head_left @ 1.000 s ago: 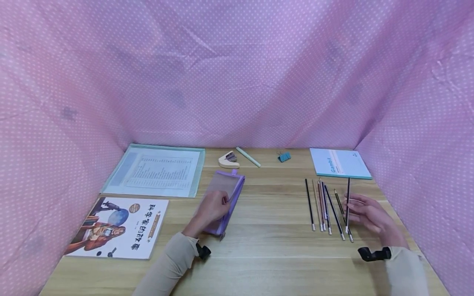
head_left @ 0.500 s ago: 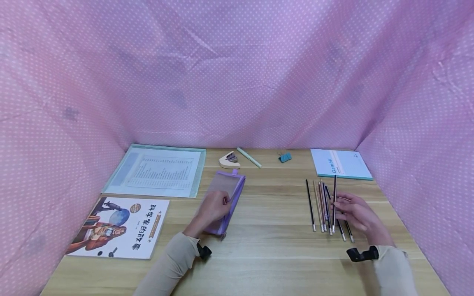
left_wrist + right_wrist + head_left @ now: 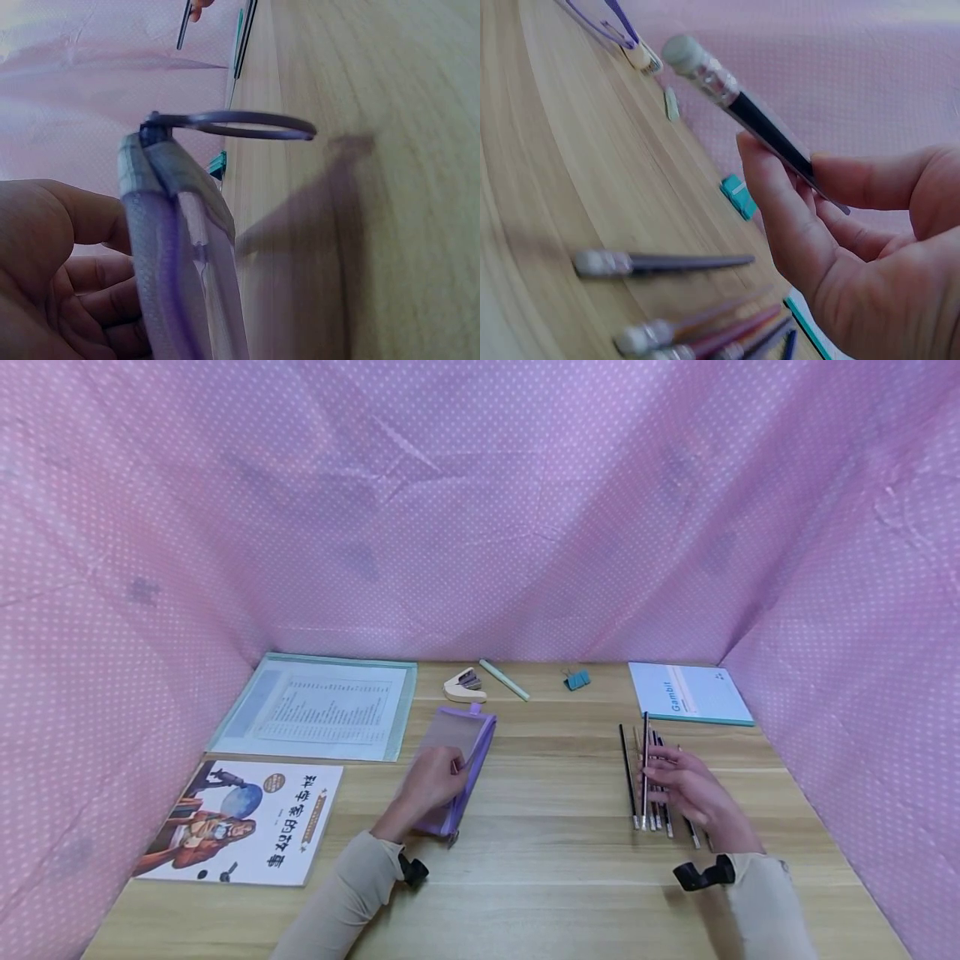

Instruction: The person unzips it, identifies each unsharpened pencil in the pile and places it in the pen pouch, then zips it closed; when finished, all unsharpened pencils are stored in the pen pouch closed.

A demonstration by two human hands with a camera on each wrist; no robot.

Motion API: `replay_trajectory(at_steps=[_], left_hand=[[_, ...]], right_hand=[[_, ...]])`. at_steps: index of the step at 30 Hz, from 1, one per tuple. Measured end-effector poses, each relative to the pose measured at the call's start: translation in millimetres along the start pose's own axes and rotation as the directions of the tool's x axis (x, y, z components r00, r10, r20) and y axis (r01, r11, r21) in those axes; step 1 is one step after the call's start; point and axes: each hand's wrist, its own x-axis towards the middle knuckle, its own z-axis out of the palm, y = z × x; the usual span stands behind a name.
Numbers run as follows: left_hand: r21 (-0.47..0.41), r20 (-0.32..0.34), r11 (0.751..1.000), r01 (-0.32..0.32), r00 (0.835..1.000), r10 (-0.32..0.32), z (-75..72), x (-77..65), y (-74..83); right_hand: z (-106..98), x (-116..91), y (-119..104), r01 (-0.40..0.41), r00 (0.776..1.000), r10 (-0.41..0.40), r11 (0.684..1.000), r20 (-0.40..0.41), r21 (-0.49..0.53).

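My right hand [image 3: 693, 789] pinches a dark pencil [image 3: 769, 127] between thumb and fingers, its white eraser end toward me. It is held up above several other pencils [image 3: 627, 777] that lie side by side on the table, partly hidden by the hand. On the left, my left hand [image 3: 433, 785] grips the edge of a purple mesh pencil case [image 3: 468, 735]. In the left wrist view the mouth of the pencil case [image 3: 206, 247] is parted, a dark ring [image 3: 240, 122] sticks out from its end, and the fingers curl at its side.
A cream stapler [image 3: 463, 687], a pale green pen [image 3: 504, 680] and a teal binder clip [image 3: 577, 679] lie along the back. At the left are a clear document folder [image 3: 315, 706] and a picture book [image 3: 240, 822]. A light blue notebook [image 3: 690, 693] lies at the back right.
My right hand has moved left with the pencil, from the right side of the lying pencils to over them. My left hand has kept still on the pencil case.
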Motion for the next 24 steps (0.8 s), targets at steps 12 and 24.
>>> replay_trajectory(at_steps=[12,24], left_hand=[[0.0,-0.001,1.0,0.001,1.0,-0.001,-0.8,-0.9,0.6],[-0.021,0.015,0.999,0.024,1.0,-0.024,-0.9,-1.1,2.4]], right_hand=[[28.1,17.7,8.9,-0.037,0.999,0.037,0.999,0.007,0.01],[52.3,36.7,18.7,-0.099,0.995,0.099,0.994,-0.016,-0.047]])
